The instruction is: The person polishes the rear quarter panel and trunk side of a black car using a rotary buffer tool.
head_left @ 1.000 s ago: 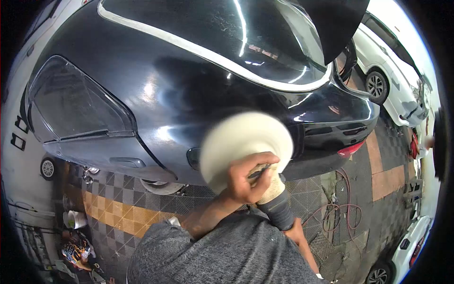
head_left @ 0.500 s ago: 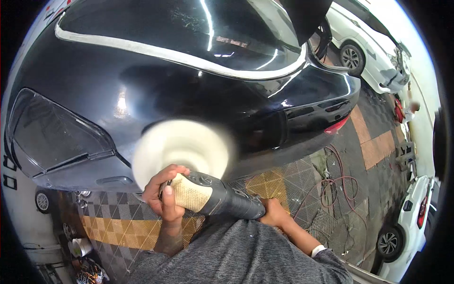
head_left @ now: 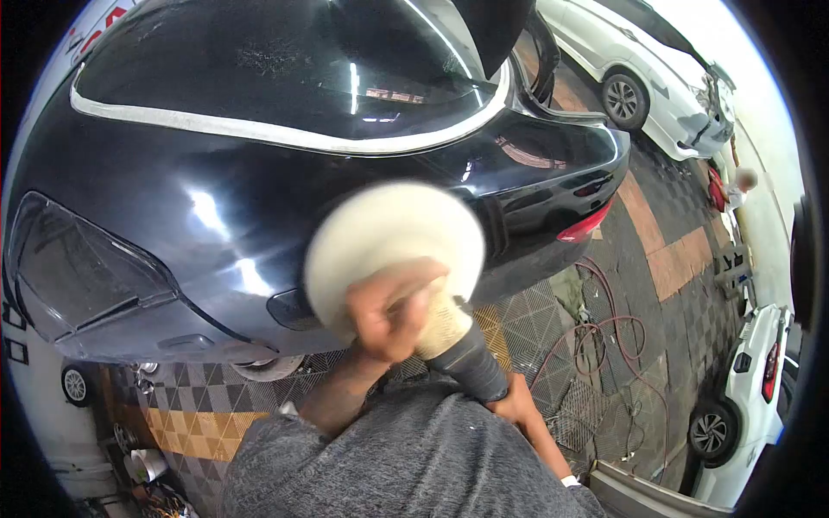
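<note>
A polisher (head_left: 471, 358) with a tan, textured head cover and a dark body lies across in front of me. Its round cream pad (head_left: 406, 216), smeared by spin, rests against the rear side panel of a black car (head_left: 276, 173). My left hand (head_left: 389, 315), blurred, is closed over the front of the machine, just behind the pad. At the back end, my right hand (head_left: 516, 397) wraps round the handle, partly hidden by the polisher and my shirt. White masking tape (head_left: 259, 131) edges the car window above the pad.
A red hose (head_left: 617, 319) loops on the tiled floor to the right. White cars stand at the upper right (head_left: 596, 52) and lower right (head_left: 747, 414). Another person (head_left: 738, 192) is by the right wall. A white bucket (head_left: 148, 464) stands lower left.
The polisher and both hands have moved right along the panel, the pad going from near the rear door edge past the fuel flap. My view has shifted a little too.
</note>
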`<state>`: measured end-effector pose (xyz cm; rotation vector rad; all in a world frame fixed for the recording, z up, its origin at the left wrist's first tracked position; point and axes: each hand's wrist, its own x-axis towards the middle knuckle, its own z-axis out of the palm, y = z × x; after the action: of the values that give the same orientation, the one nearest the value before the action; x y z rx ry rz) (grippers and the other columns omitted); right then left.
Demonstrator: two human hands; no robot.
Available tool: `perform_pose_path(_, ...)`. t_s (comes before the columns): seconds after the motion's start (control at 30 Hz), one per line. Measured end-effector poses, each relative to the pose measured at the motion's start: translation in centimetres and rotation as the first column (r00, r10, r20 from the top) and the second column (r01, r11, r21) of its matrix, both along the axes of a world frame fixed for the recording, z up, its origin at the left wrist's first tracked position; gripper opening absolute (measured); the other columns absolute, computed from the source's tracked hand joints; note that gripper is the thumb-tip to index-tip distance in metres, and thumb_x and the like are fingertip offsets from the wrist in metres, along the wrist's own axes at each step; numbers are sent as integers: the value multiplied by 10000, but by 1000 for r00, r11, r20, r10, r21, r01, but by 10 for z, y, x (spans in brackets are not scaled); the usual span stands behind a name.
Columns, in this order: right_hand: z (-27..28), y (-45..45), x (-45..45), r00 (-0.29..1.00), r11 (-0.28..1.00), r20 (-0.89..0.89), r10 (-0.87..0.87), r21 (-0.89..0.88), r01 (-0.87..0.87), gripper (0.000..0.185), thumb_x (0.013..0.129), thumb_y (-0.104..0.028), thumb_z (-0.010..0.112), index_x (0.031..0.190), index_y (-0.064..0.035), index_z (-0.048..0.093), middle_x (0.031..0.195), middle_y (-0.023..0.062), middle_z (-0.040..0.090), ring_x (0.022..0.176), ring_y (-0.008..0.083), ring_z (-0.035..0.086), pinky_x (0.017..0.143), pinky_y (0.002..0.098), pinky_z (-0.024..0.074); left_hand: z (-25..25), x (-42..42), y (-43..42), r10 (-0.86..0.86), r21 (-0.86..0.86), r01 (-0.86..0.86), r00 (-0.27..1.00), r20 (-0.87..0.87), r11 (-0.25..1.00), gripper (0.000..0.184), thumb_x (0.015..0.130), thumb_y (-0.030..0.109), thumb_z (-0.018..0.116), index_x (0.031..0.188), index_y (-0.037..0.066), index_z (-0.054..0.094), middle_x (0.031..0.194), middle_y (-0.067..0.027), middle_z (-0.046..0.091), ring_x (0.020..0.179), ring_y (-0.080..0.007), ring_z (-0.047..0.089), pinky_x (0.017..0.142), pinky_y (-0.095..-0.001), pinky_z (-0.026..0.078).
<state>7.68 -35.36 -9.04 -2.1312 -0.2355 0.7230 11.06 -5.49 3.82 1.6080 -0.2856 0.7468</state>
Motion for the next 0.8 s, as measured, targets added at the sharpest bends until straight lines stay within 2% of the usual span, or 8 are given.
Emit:
perform_pose_path(0.03, 0, -3, -1, 997, 997, -30, -77, 26, 78, 468, 602, -252, 818, 936, 60, 722, 870, 201, 755, 807, 301, 738, 788, 394, 560, 4, 10, -9, -3, 39, 3, 1000, 2, 999, 320, 905, 137, 543, 1072, -88, 696, 1001, -222, 739, 921, -263, 725, 856, -370, 579)
perform_pose_path(0.17, -24, -20, -1, 988, 986, -5, -151, 74, 151, 447, 601, -245, 835, 911, 57, 727, 887, 192, 760, 832, 296, 737, 801, 406, 559, 15, 44, -39, -129, -20, 128, 989, -71, 992, 264, 882, 59, 571, 1058, -79, 712, 982, -174, 753, 892, -205, 727, 839, -320, 572)
perform_pose_path(0.23, -44, -26, -2, 972, 979, 123, -202, 27, 200, 480, 595, -248, 852, 947, 55, 733, 933, 204, 761, 866, 306, 739, 826, 415, 558, 19, 47, -42, -164, -37, 161, 981, -107, 986, 260, 875, 46, 577, 1055, -86, 711, 979, -176, 751, 898, -195, 723, 820, -312, 573)
perform_pose_path(0.3, -21, -16, 3, 970, 980, 140, -196, 6, 197, 525, 596, -252, 864, 995, 60, 729, 960, 205, 761, 871, 311, 740, 833, 414, 557, 19, 44, -35, -129, 13, 130, 989, -73, 991, 271, 871, 42, 560, 1054, -95, 705, 983, -189, 749, 904, -207, 724, 826, -317, 576)
perform_pose_path(0.5, -17, 12, 25, 1000, 993, 5, 22, 116, -22, 470, 619, -249, 844, 975, 42, 744, 958, 214, 764, 861, 318, 742, 806, 407, 562, 25, 4, -2, 40, 8, -40, 999, -3, 999, 303, 862, 50, 522, 1057, -107, 693, 1006, -224, 740, 913, -246, 728, 849, -341, 581)
perform_pose_path(0.57, 1, 27, 28, 994, 994, -14, 113, 17, -112, 448, 625, -240, 830, 959, 46, 744, 935, 230, 758, 861, 323, 746, 790, 399, 561, 20, -7, 12, 24, -45, -24, 1000, 16, 999, 309, 870, 78, 523, 1061, -102, 686, 1013, -239, 735, 923, -268, 725, 864, -363, 580)
perform_pose_path(0.73, 9, 58, 36, 970, 970, 29, 240, 37, -241, 454, 626, -270, 809, 949, 42, 735, 904, 242, 742, 849, 353, 739, 782, 414, 553, 5, -49, 57, 219, 47, -223, 973, 75, 974, 341, 887, 119, 481, 1081, -106, 648, 993, -285, 714, 904, -325, 719, 842, -446, 596)
perform_pose_path(0.8, 9, 67, 39, 930, 932, 51, 363, -6, -364, 435, 614, -273, 780, 945, 6, 731, 900, 248, 729, 861, 393, 723, 787, 443, 551, 2, -66, 62, 256, -48, -253, 963, 84, 966, 347, 878, 132, 477, 1073, -99, 645, 982, -290, 711, 887, -335, 715, 829, -452, 596)
